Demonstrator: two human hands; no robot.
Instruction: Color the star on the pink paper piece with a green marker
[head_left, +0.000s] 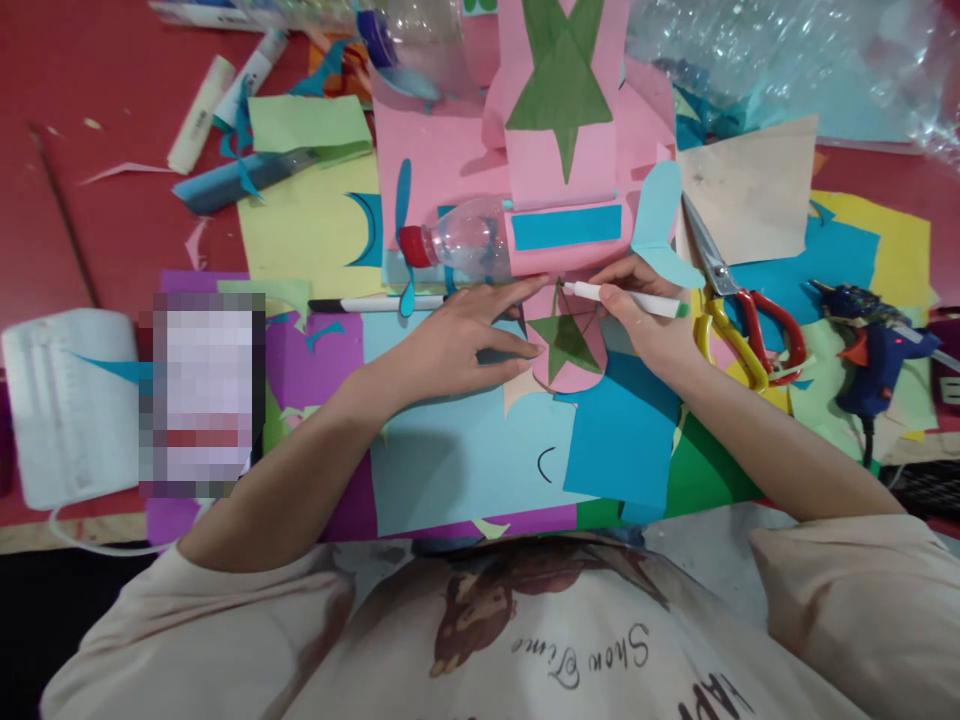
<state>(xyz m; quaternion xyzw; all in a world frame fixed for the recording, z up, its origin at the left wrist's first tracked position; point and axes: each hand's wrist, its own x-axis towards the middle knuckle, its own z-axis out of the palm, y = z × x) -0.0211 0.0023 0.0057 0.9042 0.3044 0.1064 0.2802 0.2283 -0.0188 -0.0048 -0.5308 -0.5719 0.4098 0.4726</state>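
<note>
My right hand (641,315) grips a white marker pen (651,301) with a green end. Its tip touches or hovers just above the top of a green star (571,342), drawn on a rounded pink paper piece (592,384). My left hand (469,335) lies with fingers spread, its fingertips resting on that piece's left side. Just beyond sits a plastic bottle (469,238) wrapped in pink paper with a blue strip (568,228). The bottle has a red cap (413,246) and blue paper blades. Another pink piece with a larger green star (561,95) lies behind it.
Scissors (724,280) with red and yellow handles and a blue glue gun (874,370) lie on the right. A phone (206,390) with blurred screen and a white face mask (71,405) are at left. Coloured paper sheets (450,470), scraps and markers cover the red table.
</note>
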